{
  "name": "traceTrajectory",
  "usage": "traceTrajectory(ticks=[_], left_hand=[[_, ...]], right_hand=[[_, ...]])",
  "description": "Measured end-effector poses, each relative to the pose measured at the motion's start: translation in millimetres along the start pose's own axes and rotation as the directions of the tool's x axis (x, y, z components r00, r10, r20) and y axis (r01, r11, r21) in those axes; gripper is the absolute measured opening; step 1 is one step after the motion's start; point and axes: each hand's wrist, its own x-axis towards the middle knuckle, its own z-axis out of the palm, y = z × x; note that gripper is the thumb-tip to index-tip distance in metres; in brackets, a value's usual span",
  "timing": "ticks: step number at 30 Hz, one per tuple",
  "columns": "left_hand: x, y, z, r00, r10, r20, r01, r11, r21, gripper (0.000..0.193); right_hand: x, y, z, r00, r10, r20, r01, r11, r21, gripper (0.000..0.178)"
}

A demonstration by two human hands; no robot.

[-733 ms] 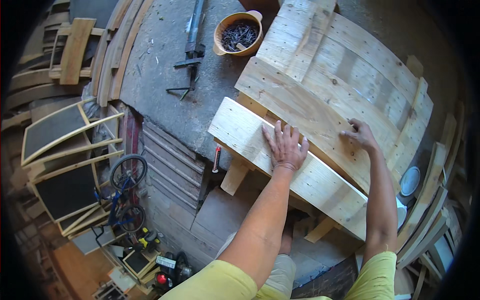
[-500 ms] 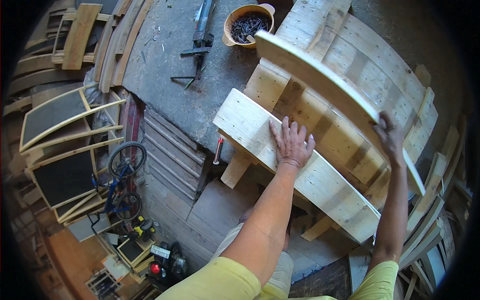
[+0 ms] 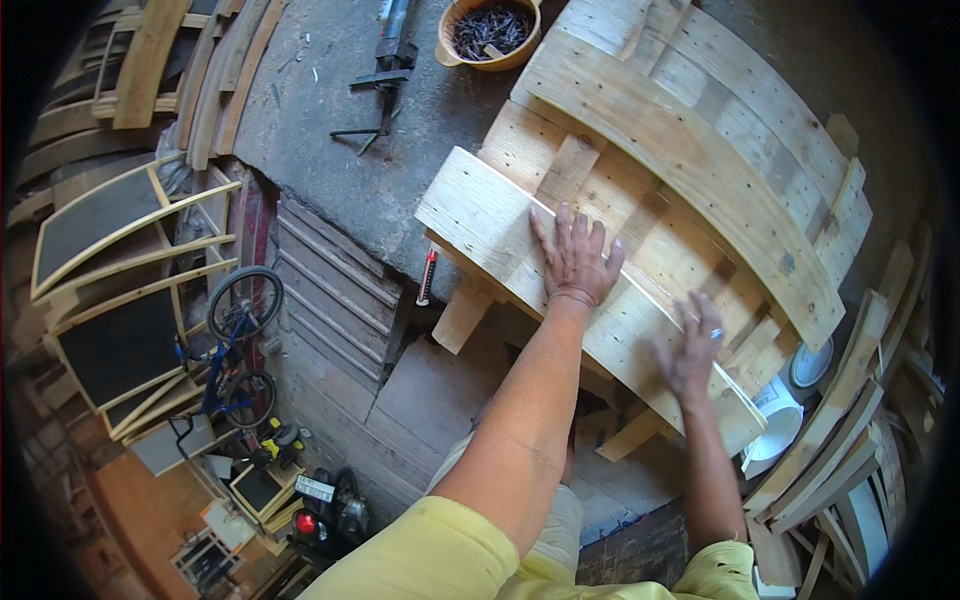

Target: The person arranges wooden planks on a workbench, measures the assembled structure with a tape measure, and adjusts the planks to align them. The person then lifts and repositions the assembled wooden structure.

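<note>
My left hand [image 3: 578, 262] lies flat, fingers spread, on a pale wooden plank [image 3: 478, 205] along the near side of a nailed wooden panel [image 3: 735, 110]. My right hand [image 3: 688, 350], slightly blurred by motion, is empty with its fingers apart above the right part of that plank. Another long plank [image 3: 680, 150] rests flat across the panel, beyond both hands. Crosspieces and bare boards show in the gap between the two planks.
A yellow-orange bowl [image 3: 490, 65] of dark nails and a metal clamp [image 3: 385, 85] are on the grey surface. A red tube [image 3: 427, 278] is beside the panel. White bucket [image 3: 778, 425] and stacked wood strips [image 3: 850, 400] stand right; a blue bicycle [image 3: 235, 335] left.
My right hand has let go of the far plank, which was raised on edge and now lies flat. The hand has come nearer and left, over the near plank. My left hand stays put.
</note>
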Motion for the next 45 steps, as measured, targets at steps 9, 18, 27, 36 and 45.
traceTrajectory(ticks=[9,18,27,36,45], left_hand=[[-1.8,5.0,14.5,0.989,0.050,-0.141,-0.042,0.998,0.056,0.048],[-7.4,-34.5,13.4,0.970,0.178,-0.167,-0.192,0.979,-0.066,0.067],[-63.0,-104.7,-10.7,0.883,-0.073,-0.463,-0.138,0.903,-0.406,0.051],[-21.6,-76.1,0.4,0.770,0.080,-0.633,-0.216,0.966,-0.140,0.054],[20.1,4.7,34.6,0.979,0.141,-0.147,-0.125,0.985,0.118,0.066]], right_hand=[[-34.1,-43.7,3.7,0.970,0.049,0.238,-0.036,0.998,-0.058,0.136],[-43.1,-46.4,25.3,0.978,0.042,0.207,-0.024,0.996,-0.090,0.138],[-57.5,-42.0,13.0,0.972,0.121,0.200,-0.072,0.969,-0.237,0.139],[-33.3,8.6,-33.2,0.997,-0.015,0.075,0.024,0.993,-0.117,0.137],[31.6,74.3,-143.4,0.997,0.061,-0.045,-0.070,0.970,-0.234,0.107]])
